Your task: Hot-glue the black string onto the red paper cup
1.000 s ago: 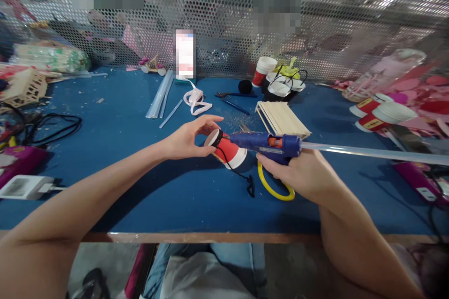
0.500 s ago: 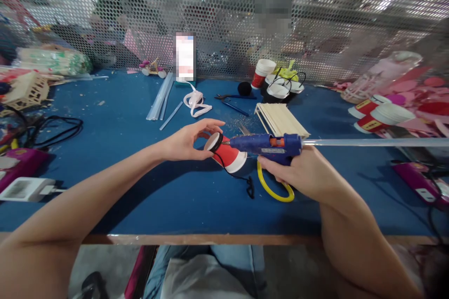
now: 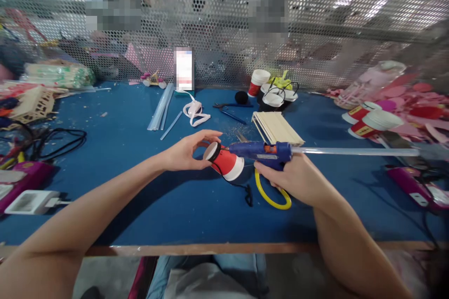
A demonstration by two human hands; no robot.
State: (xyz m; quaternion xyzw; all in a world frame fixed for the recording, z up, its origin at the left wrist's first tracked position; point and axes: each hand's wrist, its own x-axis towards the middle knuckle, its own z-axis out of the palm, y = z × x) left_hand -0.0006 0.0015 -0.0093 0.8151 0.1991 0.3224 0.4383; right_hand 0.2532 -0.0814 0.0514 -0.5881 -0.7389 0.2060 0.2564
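Note:
My left hand [image 3: 191,152] grips the narrow end of a red and white paper cup [image 3: 231,164], which lies tilted with its wide white rim toward the lower right. A black cord [image 3: 224,176] is wrapped round that narrow end, and its loose tail trails onto the table. In my right hand [image 3: 291,175] is a blue hot glue gun [image 3: 261,151], with a long clear glue stick [image 3: 351,151] out of its back. The gun's nozzle points left and meets the cup beside the cord. Below the gun lies a yellow loop [image 3: 273,202], partly hidden by my right hand.
Behind the cup are a wooden stick piece [image 3: 278,127], pliers [image 3: 231,104], a black ball [image 3: 241,97] and a white ribbon [image 3: 195,113]. Clear glue sticks [image 3: 161,107] lie left of these. More cups [image 3: 375,124] stand right; a perforated metal screen [image 3: 217,32] rises behind.
The camera view has tilted up slightly, so the table sits lower in the picture. Both hands keep their holds, and the nozzle stays at the cord on the cup.

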